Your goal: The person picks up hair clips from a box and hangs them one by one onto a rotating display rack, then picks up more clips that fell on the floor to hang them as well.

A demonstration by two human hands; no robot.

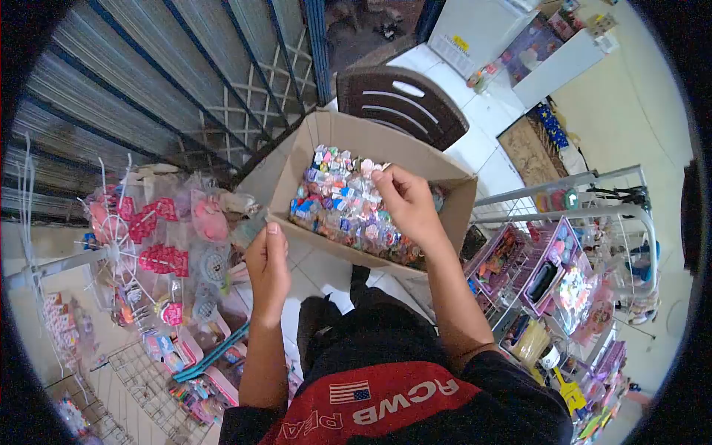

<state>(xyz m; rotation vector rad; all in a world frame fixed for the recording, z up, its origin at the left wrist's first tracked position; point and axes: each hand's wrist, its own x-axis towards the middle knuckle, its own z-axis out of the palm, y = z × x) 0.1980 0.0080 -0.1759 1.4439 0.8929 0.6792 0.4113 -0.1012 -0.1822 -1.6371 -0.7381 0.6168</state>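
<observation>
An open cardboard box sits on the floor in front of me, filled with small colourful packets in clear wrap. My right hand reaches into the box, fingers pinched on the packets near its middle. My left hand hovers at the box's near left corner, thumb and fingers pressed together on a clear plastic packet.
A wire rack hung with pink and red packaged items stands at my left. Another wire display with toys stands at right. A dark brown plastic chair is behind the box, near a metal gate.
</observation>
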